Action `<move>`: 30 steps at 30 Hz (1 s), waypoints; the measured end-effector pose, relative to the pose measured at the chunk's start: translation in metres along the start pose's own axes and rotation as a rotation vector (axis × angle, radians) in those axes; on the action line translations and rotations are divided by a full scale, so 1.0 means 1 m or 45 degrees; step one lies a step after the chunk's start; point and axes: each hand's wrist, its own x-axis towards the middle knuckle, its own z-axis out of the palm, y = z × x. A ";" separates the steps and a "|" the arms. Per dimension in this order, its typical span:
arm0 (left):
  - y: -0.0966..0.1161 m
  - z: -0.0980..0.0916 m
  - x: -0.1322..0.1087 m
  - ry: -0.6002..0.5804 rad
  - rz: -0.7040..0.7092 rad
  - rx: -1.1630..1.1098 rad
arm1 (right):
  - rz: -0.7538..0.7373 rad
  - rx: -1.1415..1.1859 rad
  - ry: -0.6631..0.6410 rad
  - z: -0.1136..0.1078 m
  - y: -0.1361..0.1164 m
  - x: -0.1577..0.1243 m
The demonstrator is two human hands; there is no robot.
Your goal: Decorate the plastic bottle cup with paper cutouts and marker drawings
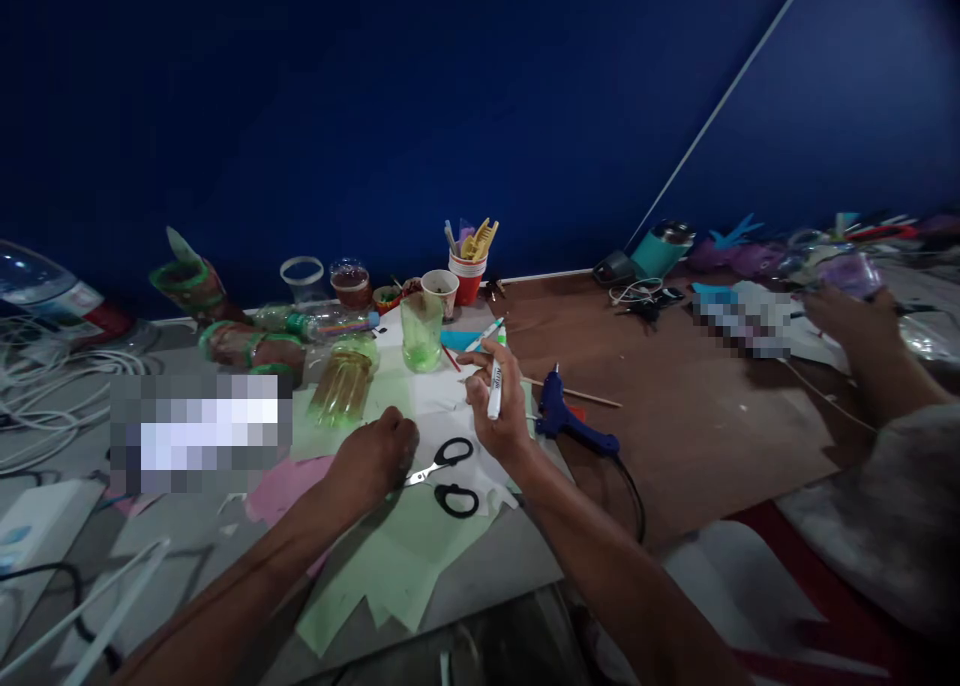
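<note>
My right hand [504, 406] grips a white marker [495, 391] above white paper [442, 396], with the marker standing nearly upright between the fingers. My left hand [386, 448] is curled closed and rests on the papers; whether anything is inside it cannot be seen. Beside it lie scissors [421, 476] with black handles, their blades partly hidden by that hand. Under them is cut pale green paper [397, 556], with pink paper [289, 488] to its left. A blue glue gun [574, 416] lies right of my right hand, near a thin wooden stick [592, 394].
Behind my hands stand a green-tinted cut bottle [421, 336], a paper cup [441, 291] and a red cup [468, 278] of tools. Brown-wrapped bottle pieces [251, 348] and coiled white cable [60, 396] lie left. At right, another person's hand [851, 316] reaches over cluttered materials.
</note>
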 end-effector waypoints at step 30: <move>0.039 -0.010 0.022 0.262 0.287 0.299 | -0.011 -0.080 0.013 0.001 0.004 0.001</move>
